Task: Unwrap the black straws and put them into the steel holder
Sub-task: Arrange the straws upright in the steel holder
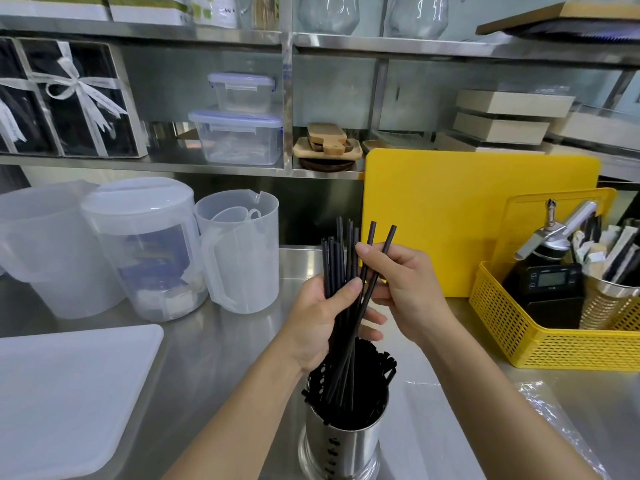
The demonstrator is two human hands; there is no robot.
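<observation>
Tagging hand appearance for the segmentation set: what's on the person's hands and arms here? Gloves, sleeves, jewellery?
Both the left hand and the right hand are bare, with no gloves. No rings, watch or bands show. Both forearms are uncovered right down to the bottom edge of the frame, so no sleeve is in view. Fingernails look short and unpainted.

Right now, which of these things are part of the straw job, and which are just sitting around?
Part of the job:
black straws
steel holder
left hand
right hand
clear wrapper

Just sitting around:
yellow cutting board
yellow basket
plastic jugs
white board
</observation>
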